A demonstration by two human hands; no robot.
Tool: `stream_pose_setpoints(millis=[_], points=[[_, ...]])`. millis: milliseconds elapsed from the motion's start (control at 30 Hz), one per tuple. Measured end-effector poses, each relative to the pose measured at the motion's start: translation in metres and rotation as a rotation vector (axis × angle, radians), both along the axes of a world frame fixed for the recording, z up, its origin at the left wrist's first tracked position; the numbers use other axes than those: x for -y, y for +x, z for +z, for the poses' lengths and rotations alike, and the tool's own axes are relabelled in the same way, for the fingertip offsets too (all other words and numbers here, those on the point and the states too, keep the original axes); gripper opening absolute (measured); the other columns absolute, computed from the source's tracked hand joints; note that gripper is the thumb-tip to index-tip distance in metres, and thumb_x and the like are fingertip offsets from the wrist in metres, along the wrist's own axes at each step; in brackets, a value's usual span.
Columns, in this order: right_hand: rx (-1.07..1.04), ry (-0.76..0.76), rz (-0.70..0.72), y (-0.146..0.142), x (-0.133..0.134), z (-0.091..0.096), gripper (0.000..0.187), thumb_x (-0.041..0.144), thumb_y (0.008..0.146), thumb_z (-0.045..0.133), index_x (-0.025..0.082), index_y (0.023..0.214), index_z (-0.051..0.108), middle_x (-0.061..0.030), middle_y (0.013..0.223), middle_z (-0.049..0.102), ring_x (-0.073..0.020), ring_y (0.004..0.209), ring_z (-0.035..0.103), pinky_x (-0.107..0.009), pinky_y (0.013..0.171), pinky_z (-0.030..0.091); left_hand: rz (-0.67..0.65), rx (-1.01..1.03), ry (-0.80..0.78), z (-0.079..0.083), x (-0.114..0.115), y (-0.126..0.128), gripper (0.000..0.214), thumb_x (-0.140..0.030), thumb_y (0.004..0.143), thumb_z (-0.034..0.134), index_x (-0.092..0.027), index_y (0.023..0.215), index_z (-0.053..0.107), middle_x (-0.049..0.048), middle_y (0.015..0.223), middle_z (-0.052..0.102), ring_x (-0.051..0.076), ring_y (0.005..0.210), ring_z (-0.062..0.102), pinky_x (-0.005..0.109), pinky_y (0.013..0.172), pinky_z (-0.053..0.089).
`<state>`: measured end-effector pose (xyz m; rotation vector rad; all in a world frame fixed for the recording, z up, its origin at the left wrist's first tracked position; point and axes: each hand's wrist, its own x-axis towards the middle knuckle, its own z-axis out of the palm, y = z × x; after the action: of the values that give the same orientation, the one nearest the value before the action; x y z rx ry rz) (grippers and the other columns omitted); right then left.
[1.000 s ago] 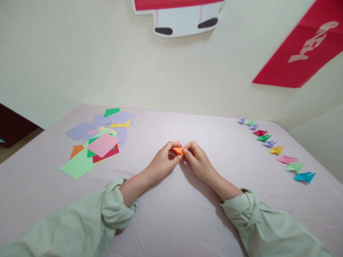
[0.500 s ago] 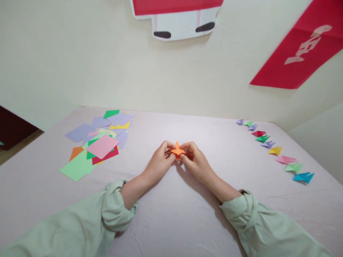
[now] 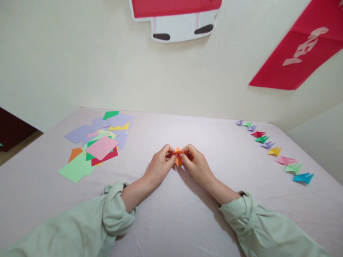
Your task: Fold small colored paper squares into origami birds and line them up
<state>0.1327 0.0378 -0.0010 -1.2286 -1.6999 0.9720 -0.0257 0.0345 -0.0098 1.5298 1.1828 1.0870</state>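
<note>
A small orange folded paper figure [image 3: 178,161] is pinched between both hands above the middle of the table. My left hand [image 3: 160,162] grips its left side between thumb and fingers. On the right side my right hand [image 3: 196,161] pinches it the same way. One orange point sticks up between the fingertips and narrow points hang below. The sides of the figure are partly hidden by my thumbs and fingers.
Loose sheets of coloured paper [image 3: 102,147] lie in a pile at the left. Several folded paper figures [image 3: 285,160] form a slanting row along the right. The pale cloth-covered table [image 3: 171,221] meets a wall [image 3: 107,64] at its far edge.
The orange figure has been tilted: its flat middle showed before, and now it is seen more edge-on with the lower points more visible. Both hands keep their pinch.
</note>
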Motion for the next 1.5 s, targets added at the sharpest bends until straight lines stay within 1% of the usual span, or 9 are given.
stream_pose_setpoints(millis=[200,367,500,567,667,833,1100,1267,1500], points=[[0.001,0.000,-0.004,-0.0053,0.0022,0.0025,0.012,0.027,0.088,0.052,0.021,0.077,0.051,0.0025,0.068,0.057,-0.0134,0.060,0.053,-0.025,0.056,0.040,0.065,-0.116,0.040,0.0025,0.0017,0.0020,0.013,-0.028,0.090,0.053,-0.021,0.080,0.057,-0.0022,0.077,0.063,0.014,0.072,0.061,0.025,0.067,0.046],[0.015,0.016,0.023,-0.0057,0.0040,0.0036,0.011,0.028,0.089,0.052,0.022,0.080,0.052,0.0017,0.072,0.059,-0.0145,0.064,0.055,-0.026,0.060,0.042,0.036,-0.183,0.085,0.0067,0.0029,0.0022,0.016,-0.025,0.093,0.048,-0.021,0.083,0.060,-0.0023,0.074,0.060,0.014,0.070,0.058,0.024,0.066,0.045],[0.020,0.015,0.019,-0.0044,0.0037,0.0028,0.011,0.027,0.090,0.051,0.021,0.080,0.052,0.0022,0.071,0.058,-0.0141,0.062,0.054,-0.026,0.060,0.041,0.074,-0.168,0.174,0.0073,0.0013,0.0016,0.013,-0.021,0.090,0.051,-0.021,0.091,0.065,0.0036,0.100,0.058,0.016,0.093,0.060,0.027,0.080,0.049],[0.022,0.016,0.015,-0.0041,0.0033,0.0026,0.011,0.027,0.089,0.052,0.021,0.080,0.052,0.0024,0.071,0.058,-0.0139,0.062,0.053,-0.026,0.059,0.040,0.081,-0.121,0.168,0.0064,-0.0002,0.0011,0.013,-0.021,0.089,0.053,-0.021,0.091,0.065,0.0043,0.104,0.056,0.016,0.096,0.060,0.027,0.081,0.050],[0.021,0.002,0.037,-0.0031,0.0023,0.0024,0.013,0.030,0.091,0.052,0.022,0.081,0.053,0.0018,0.072,0.060,-0.0145,0.064,0.054,-0.026,0.060,0.040,0.067,-0.087,0.143,0.0042,-0.0024,0.0004,0.013,-0.022,0.090,0.053,-0.021,0.087,0.065,0.0025,0.094,0.059,0.016,0.089,0.061,0.026,0.079,0.050],[-0.033,-0.013,0.073,0.0012,-0.0013,0.0005,0.027,0.034,0.097,0.040,0.022,0.078,0.053,0.0011,0.072,0.055,-0.0158,0.069,0.053,-0.028,0.068,0.041,0.086,-0.075,0.094,0.0003,-0.0041,-0.0008,0.013,-0.025,0.089,0.053,-0.020,0.083,0.063,0.0013,0.084,0.062,0.016,0.083,0.061,0.027,0.076,0.048],[-0.101,-0.069,0.090,0.0022,-0.0032,-0.0001,0.020,0.035,0.092,0.049,0.021,0.080,0.055,0.0020,0.070,0.057,-0.0141,0.065,0.052,-0.026,0.063,0.041,0.074,-0.053,0.046,0.0014,-0.0041,0.0002,0.013,-0.027,0.087,0.054,-0.019,0.080,0.062,0.0006,0.079,0.063,0.016,0.078,0.061,0.026,0.072,0.047],[-0.104,-0.080,0.107,0.0014,-0.0026,0.0021,0.021,0.036,0.092,0.049,0.020,0.080,0.055,0.0008,0.072,0.059,-0.0144,0.068,0.055,-0.027,0.066,0.043,0.061,-0.061,0.036,0.0047,-0.0024,0.0010,0.011,-0.025,0.087,0.054,-0.019,0.080,0.060,-0.0005,0.078,0.062,0.014,0.074,0.060,0.025,0.069,0.047],[-0.115,-0.092,0.099,0.0010,-0.0028,0.0019,0.020,0.034,0.092,0.049,0.020,0.080,0.056,0.0018,0.070,0.059,-0.0133,0.064,0.054,-0.026,0.062,0.043,0.091,-0.047,0.030,0.0045,-0.0024,0.0023,0.009,-0.025,0.086,0.055,-0.020,0.078,0.057,-0.0007,0.077,0.061,0.014,0.075,0.059,0.025,0.070,0.046]])
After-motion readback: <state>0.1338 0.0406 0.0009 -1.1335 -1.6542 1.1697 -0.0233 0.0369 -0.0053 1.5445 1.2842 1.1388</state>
